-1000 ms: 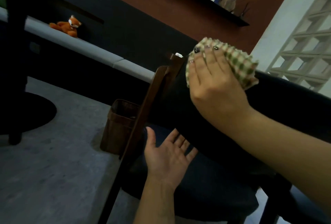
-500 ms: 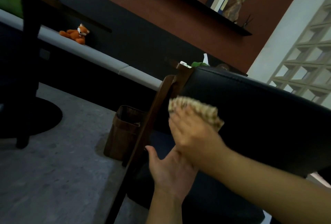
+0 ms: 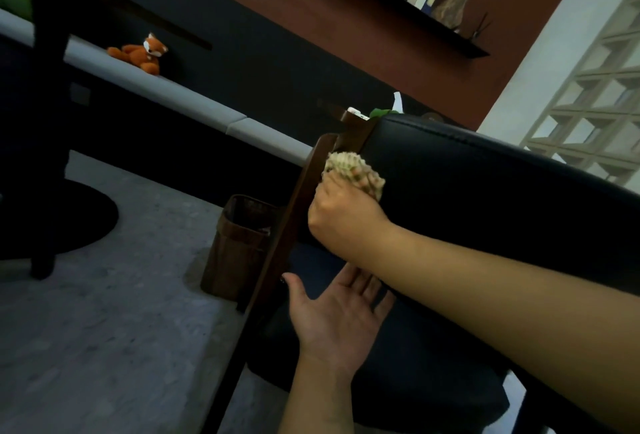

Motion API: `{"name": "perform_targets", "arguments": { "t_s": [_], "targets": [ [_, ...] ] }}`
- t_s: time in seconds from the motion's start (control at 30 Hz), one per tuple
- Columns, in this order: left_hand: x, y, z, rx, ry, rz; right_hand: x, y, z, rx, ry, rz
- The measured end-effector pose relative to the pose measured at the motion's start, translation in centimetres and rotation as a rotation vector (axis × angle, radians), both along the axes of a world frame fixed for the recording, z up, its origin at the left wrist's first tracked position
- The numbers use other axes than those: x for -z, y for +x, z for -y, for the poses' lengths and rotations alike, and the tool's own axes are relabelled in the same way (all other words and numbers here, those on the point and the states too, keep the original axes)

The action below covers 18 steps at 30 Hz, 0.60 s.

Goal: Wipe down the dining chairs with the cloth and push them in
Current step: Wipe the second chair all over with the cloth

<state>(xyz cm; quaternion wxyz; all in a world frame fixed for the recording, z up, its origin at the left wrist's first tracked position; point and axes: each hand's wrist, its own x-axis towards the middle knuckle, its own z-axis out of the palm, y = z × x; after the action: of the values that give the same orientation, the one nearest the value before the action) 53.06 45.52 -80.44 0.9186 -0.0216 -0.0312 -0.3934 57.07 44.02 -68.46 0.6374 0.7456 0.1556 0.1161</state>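
A dining chair with a black padded backrest (image 3: 485, 191) and dark wooden frame (image 3: 294, 211) fills the right half of the view. My right hand (image 3: 341, 213) grips a bunched green-checked cloth (image 3: 353, 172) and presses it against the backrest's left end, right beside the wooden upright. Below it, my left hand (image 3: 341, 319) hovers palm up with straight fingers over the dark blue seat (image 3: 415, 374), holding nothing. My right forearm crosses over the left hand's fingertips.
A brown wicker bin (image 3: 239, 246) stands on the grey floor just left of the chair. A dark round table base (image 3: 52, 218) sits at far left. A grey bench with an orange fox toy (image 3: 142, 52) runs along the black wall, under a shelf (image 3: 415, 7).
My right hand with the cloth went from the backrest's top edge down its front, then shifted left and up to the wooden upright. The left hand stayed open below.
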Motion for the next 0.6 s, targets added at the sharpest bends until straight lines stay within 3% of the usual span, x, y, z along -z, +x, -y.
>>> {"name": "perform_targets", "arguments": {
  "t_s": [0.1, 0.2, 0.3, 0.43, 0.53, 0.6],
  "targets": [
    [-0.2, -0.2, -0.3, -0.002, -0.020, -0.003, 0.1, 0.1, -0.3, 0.043, -0.028, -0.147],
    [-0.3, -0.1, -0.2, 0.010, -0.021, -0.004, -1.4, -0.3, -2.0, 0.054, 0.084, -0.204],
    [-0.3, -0.1, -0.1, 0.018, -0.019, -0.007, -4.8, -0.9, -3.4, 0.106, 0.208, -0.103],
    [-0.3, -0.2, 0.0, 0.027, -0.058, 0.004, -9.8, -1.3, -3.7, 0.096, 0.223, 0.129],
    [-0.3, -0.3, 0.1, 0.017, -0.059, 0.012, -9.6, -1.6, -4.1, 0.125, 0.219, 0.121],
    [-0.3, -0.3, 0.1, 0.005, -0.049, 0.012, -7.6, -1.8, -4.2, 0.101, 0.202, 0.019]
  ]
}}
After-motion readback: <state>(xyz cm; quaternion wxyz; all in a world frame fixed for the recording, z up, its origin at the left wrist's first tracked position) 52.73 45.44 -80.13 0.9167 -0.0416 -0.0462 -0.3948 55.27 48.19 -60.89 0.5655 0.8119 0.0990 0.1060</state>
